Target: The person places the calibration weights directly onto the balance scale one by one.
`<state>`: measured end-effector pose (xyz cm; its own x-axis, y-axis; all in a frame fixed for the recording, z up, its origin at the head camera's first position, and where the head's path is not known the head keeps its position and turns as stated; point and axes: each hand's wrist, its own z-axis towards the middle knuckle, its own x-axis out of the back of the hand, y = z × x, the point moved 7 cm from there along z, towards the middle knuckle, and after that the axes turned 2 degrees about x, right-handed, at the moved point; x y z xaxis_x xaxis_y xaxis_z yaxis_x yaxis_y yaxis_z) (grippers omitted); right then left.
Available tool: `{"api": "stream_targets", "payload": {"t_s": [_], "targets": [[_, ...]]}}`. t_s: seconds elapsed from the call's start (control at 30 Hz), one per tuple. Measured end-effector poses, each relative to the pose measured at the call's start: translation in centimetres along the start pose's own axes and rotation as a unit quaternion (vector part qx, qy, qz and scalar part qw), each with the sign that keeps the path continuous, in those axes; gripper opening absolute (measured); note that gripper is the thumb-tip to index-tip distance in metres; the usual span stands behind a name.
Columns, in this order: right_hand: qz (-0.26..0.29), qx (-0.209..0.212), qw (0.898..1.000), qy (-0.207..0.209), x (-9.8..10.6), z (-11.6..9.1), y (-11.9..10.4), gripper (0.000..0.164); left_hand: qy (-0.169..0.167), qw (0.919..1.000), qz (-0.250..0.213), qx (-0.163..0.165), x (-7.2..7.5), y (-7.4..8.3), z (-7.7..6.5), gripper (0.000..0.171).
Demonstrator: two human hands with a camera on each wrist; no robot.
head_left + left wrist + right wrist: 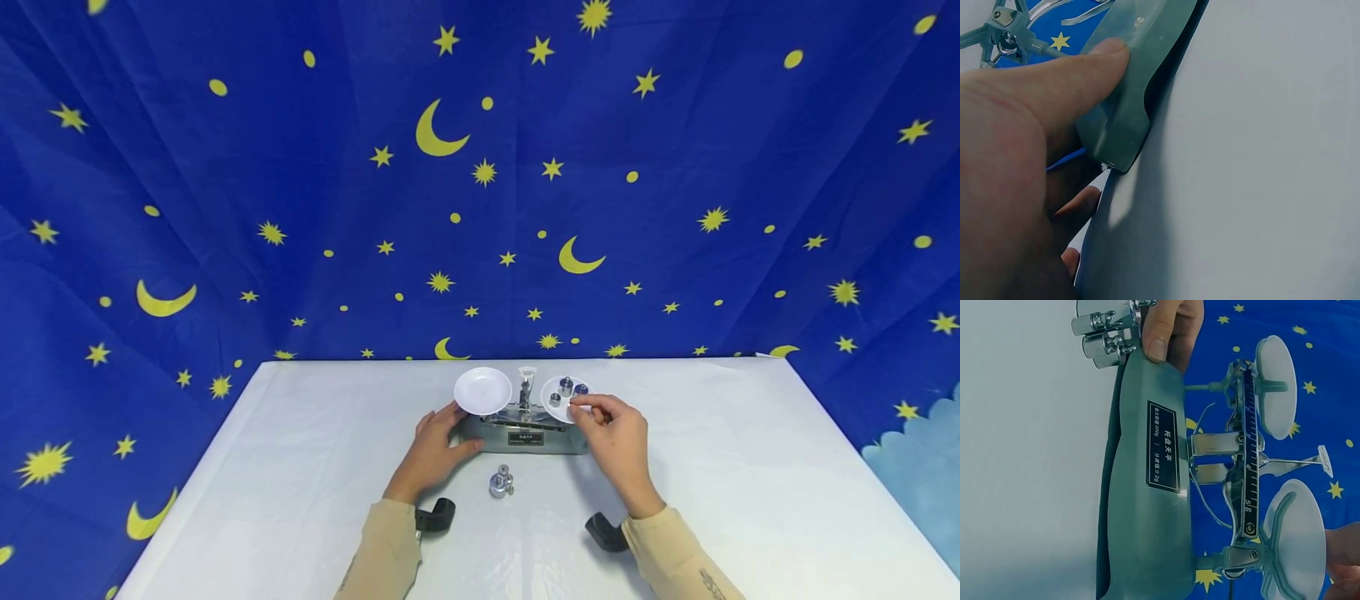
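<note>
A green-grey pan balance (491,437) with two white pans stands on the table. My left hand (435,454) grips the left end of its base, the thumb (1100,65) on the front face and the other fingers behind. Over the right pan (550,410), my right hand (618,437) has its thumb and index fingertips together. Whether a small weight is between them cannot be made out. Several metal weights (566,386) stand on that pan. The left pan (483,390) holds nothing. In the right wrist view, right-hand fingers (1342,547) show beyond the pan rim.
More metal weights (498,483) stand close together on the white table (300,467) in front of the base. Behind the table hangs a blue cloth (360,208) with yellow stars and moons. Black curved pieces (606,532) sit by both wrists.
</note>
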<state>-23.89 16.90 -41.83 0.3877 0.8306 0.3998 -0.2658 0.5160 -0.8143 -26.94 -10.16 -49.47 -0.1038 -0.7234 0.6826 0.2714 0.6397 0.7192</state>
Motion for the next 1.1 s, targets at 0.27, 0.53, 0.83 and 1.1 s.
{"api": "stream_targets", "payload": {"t_s": [0.27, 0.53, 0.83, 1.1], "targets": [[-0.001, -0.006, 1.0, -0.003, -0.06, 0.07, 0.05, 0.007, 0.002, 1.0, -0.005, -0.007, 0.19, 0.3, 0.01, 0.065], [0.006, -0.01, 1.0, -0.008, -0.15, 0.07, 0.07, 0.006, 0.006, 0.9999, -0.005, -0.009, 0.18, 0.23, -0.07, 0.065], [0.014, -0.03, 0.999, -0.015, -0.24, 0.16, 0.52, 0.009, 0.006, 0.9999, -0.005, -0.01, 0.18, 0.27, -0.11, 0.065], [0.03, -0.023, 0.999, -0.007, 0.16, 0.32, 0.34, 0.008, 0.006, 0.9999, 0.002, -0.013, 0.2, 0.32, -0.09, 0.066]]}}
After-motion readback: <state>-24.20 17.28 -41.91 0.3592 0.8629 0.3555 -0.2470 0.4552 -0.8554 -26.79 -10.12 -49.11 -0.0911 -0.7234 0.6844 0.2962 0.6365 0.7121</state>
